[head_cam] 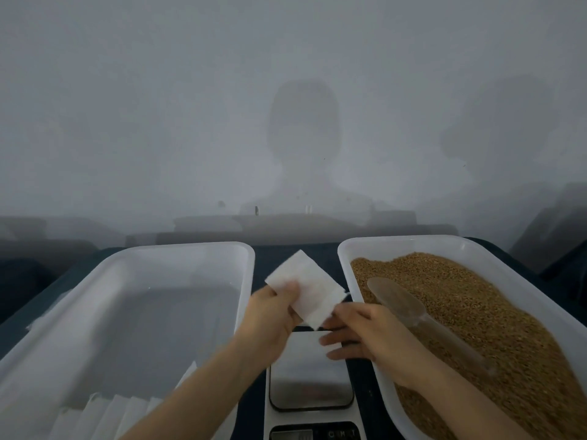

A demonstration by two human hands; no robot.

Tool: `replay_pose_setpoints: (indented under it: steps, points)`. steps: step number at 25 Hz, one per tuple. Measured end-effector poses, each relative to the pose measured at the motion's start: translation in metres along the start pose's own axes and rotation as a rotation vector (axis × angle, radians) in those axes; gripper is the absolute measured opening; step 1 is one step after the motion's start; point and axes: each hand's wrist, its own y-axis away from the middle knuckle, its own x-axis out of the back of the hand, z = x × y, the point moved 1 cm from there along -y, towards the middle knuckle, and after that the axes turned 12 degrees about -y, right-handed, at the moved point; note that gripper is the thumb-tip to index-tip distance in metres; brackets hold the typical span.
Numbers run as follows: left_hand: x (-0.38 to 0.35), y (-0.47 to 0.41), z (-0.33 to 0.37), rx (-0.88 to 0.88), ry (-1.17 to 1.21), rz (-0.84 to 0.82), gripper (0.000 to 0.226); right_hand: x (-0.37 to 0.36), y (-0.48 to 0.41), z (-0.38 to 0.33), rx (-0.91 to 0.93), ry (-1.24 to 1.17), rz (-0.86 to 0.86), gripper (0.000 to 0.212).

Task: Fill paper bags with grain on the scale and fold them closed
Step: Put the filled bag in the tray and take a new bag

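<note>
My left hand (273, 315) pinches a small white paper bag (309, 289) and holds it flat in the air above the scale (309, 381). My right hand (355, 333) hovers just below the bag's near end with straight, spread fingers, holding nothing. The scale's steel platform is bare. To the right stands a white tray (349, 249) full of brown grain (476, 312), and a clear plastic scoop (413, 309) lies on the grain.
On the left stands a large white tray (190, 249), with several white paper bags (104, 414) stacked at its near end. A dark tabletop (295, 249) runs between the trays, and a grey wall rises close behind.
</note>
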Motion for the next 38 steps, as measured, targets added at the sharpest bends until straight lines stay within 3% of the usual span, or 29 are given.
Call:
replay_pose_setpoints:
  steps: [2,6,8,10,12,13,17,22,31,35,38]
  points:
    - [0.0,0.014,-0.01,0.011,0.047,-0.067,0.025,-0.006,0.0,0.001,-0.073,-0.139,-0.058,0.021]
    - [0.003,0.025,-0.022,0.042,-0.039,-0.014,0.03,-0.003,0.001,-0.001,0.035,-0.049,0.072,0.017]
    - [0.002,0.029,-0.024,0.014,-0.25,0.114,0.043,0.001,0.003,-0.002,0.081,0.048,0.112,0.016]
    - [0.0,0.035,-0.023,-0.205,-0.639,0.253,0.055,0.001,0.006,-0.001,0.108,0.165,0.106,0.014]
    - [-0.003,0.04,-0.021,-0.434,-0.883,0.271,0.039,-0.001,0.008,0.0,0.144,0.297,0.096,0.01]
    - [-0.006,0.041,-0.02,-0.445,-0.93,0.218,0.027,-0.002,0.009,0.0,0.169,0.346,0.088,0.008]
    - [-0.017,0.038,-0.022,-0.243,-0.832,-0.004,0.004,-0.004,0.006,0.002,0.246,0.464,0.081,0.013]
    - [-0.019,0.031,-0.011,-0.057,-0.638,-0.046,0.012,-0.007,0.005,0.002,0.262,0.492,0.044,0.031]
    - [0.0,0.028,-0.019,0.194,-0.44,-0.317,0.023,-0.009,0.007,0.002,0.276,0.424,-0.047,0.033]
    - [0.0,0.026,-0.019,0.139,-0.443,-0.177,0.015,-0.007,0.007,0.001,0.338,0.475,-0.007,0.025]
    - [0.002,0.025,-0.02,-0.064,-0.687,0.034,0.01,-0.004,0.008,0.003,0.449,0.568,0.098,0.016]
